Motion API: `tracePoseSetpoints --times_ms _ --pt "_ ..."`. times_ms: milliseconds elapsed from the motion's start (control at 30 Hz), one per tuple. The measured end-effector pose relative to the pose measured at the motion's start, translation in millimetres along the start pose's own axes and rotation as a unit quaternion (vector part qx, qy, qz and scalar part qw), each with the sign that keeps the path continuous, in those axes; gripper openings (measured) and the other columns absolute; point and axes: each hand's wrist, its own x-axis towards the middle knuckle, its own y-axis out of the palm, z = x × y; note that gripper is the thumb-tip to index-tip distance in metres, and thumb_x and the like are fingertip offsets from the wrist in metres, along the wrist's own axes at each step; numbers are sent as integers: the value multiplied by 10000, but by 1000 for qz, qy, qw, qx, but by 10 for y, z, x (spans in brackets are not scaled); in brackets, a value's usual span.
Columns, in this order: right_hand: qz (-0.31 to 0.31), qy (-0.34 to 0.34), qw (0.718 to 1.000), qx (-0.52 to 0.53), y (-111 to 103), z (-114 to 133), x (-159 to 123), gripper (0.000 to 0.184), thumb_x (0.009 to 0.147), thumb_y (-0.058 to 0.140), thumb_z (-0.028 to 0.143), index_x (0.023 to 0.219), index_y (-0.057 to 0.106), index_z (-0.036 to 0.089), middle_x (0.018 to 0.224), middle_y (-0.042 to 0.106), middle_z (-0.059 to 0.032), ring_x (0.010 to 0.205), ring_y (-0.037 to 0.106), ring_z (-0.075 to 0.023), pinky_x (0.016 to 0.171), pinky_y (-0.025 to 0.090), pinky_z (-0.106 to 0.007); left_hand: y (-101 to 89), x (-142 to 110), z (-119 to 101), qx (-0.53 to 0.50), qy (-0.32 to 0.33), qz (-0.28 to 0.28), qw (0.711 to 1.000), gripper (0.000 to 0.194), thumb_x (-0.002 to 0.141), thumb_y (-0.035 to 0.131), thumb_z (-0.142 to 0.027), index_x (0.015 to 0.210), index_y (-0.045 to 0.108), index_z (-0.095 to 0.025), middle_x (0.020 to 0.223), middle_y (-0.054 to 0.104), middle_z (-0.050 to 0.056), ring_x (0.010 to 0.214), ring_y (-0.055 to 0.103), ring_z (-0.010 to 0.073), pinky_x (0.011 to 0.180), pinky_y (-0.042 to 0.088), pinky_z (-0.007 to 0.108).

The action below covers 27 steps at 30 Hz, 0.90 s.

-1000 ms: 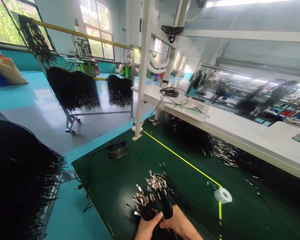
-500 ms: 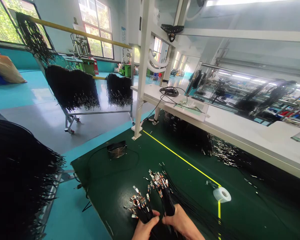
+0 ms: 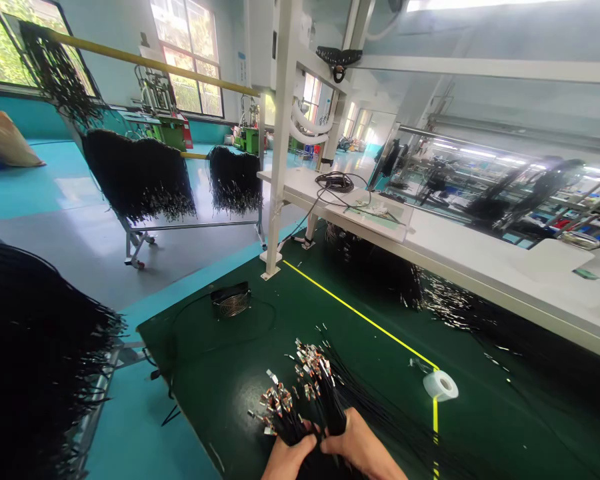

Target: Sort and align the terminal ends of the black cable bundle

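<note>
At the near edge of the green tabletop [image 3: 200,373], my left hand [image 3: 290,457] is closed around a bundle of black cables [image 3: 283,413] whose bare, coppery and silvery ends fan out upward. Close beside it, my right hand [image 3: 357,443] grips a second bundle of black cables [image 3: 323,377] with similar metal-tipped ends. The two bundles lean nearly together, and the thumbs are almost touching. More thin black cables [image 3: 375,403] trail over the tabletop to the right of my right hand. The lower parts of both bundles are hidden by my hands and the frame edge.
A roll of clear tape [image 3: 441,385] lies on a yellow line to the right. A small black fan [image 3: 231,300] stands at the far left of the tabletop. A white shelf [image 3: 430,257] overhangs more cables. Racks of hanging black cables [image 3: 137,173] stand left.
Both hands have drawn slightly closer together, bringing the two cable bundles nearer each other. The whole view has shifted a little.
</note>
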Motion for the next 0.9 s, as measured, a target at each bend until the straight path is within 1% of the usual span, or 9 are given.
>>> tracePoseSetpoints --times_ms 67,133,233,400,533,600,667,800,900 --pt "4 -7 1000 7 -8 -10 -2 62 478 577 113 510 529 137 495 367 75 493 307 -43 477 208 -218 -7 8 17 -13 -4 12 1000 370 526 707 -417 757 659 -132 812 674 85 841 576 264 835 417 385" --pt "16 -8 999 27 -6 -9 -6 106 489 602 136 593 618 125 542 460 54 560 397 -64 542 306 -204 -2 0 15 -31 -5 13 999 393 522 713 -436 769 661 -134 808 678 86 837 580 262 833 419 390" --pt "27 -6 999 47 25 -2 -3 226 498 634 179 715 684 138 606 551 29 647 471 -102 676 397 -246 23 -8 -2 -17 4 -24 1000 426 500 729 -474 749 664 -134 785 679 86 823 580 256 828 420 384" --pt "4 -7 999 41 -12 15 -5 93 531 595 199 564 630 119 513 491 38 564 442 -90 596 374 -240 28 12 23 46 9 -77 996 426 494 705 -539 646 647 -146 617 629 49 696 551 220 786 419 367" --pt "-75 21 997 -12 -278 -20 -12 60 548 553 182 577 512 150 500 393 68 492 333 -62 502 288 -234 -18 -10 74 52 -19 -126 990 445 484 701 -542 697 641 -156 699 643 44 766 561 235 822 416 367" --pt "-79 27 995 -48 -395 -34 -23 88 560 558 198 597 492 152 520 379 66 512 337 -67 514 282 -242 -38 -17 89 58 -32 -143 988 443 491 700 -532 725 637 -161 743 648 42 813 560 243 844 409 369" --pt "-70 30 996 -54 -427 -23 -49 101 584 555 221 638 520 143 560 422 51 555 377 -75 549 304 -243 -41 -3 100 54 -36 -142 988 442 493 702 -525 738 636 -163 774 650 43 841 556 245 862 401 372" --pt "-3 13 1000 1 -257 48 -115 117 643 475 213 648 555 128 554 538 16 553 466 -88 586 355 -257 6 76 132 7 -26 -89 996 429 497 701 -536 685 617 -160 700 626 31 764 557 214 812 421 353" --pt "20 6 999 43 -99 77 -130 139 594 547 192 719 570 134 553 510 50 488 398 -57 508 315 -234 50 118 162 -20 -20 -77 997 430 511 707 -522 719 613 -157 679 617 22 720 553 187 782 424 339"
